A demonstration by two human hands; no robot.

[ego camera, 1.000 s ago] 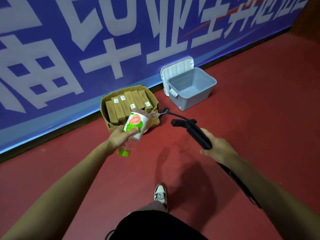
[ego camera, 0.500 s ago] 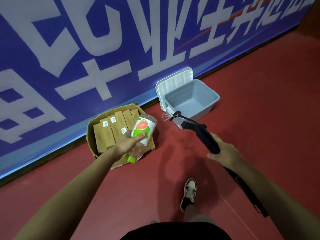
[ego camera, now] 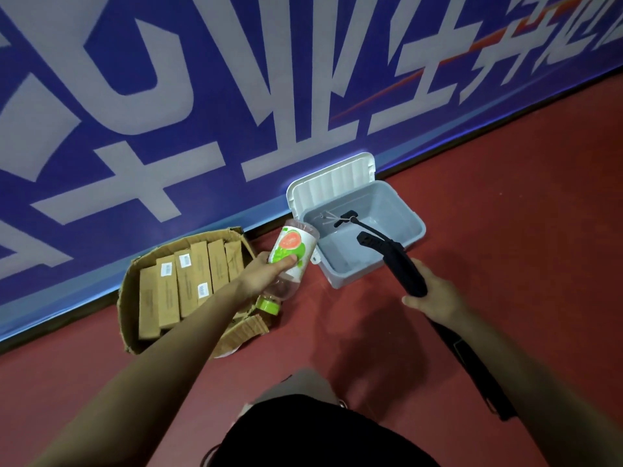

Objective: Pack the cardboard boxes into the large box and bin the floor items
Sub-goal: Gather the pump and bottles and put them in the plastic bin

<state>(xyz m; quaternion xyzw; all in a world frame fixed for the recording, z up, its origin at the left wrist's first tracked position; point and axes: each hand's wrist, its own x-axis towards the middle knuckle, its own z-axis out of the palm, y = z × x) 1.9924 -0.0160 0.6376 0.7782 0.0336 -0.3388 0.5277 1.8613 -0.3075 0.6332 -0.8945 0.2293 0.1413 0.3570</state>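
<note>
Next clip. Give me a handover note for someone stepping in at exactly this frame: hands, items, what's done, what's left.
Left hand: grips the bottle, cap down, between the large box and the bin.
Right hand: grips the black tool, its front end over the open grey bin.
Done: small cardboard boxes sit packed in the large box.
Left: bottle into the bin. Whether the tool goes in too, I cannot tell.

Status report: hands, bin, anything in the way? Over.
Left hand grips bottle, cap down. Right hand grips black grabber, tip over the open grey bin. Small boxes sit in large cardboard box. Bin mouth unobstructed.
</note>
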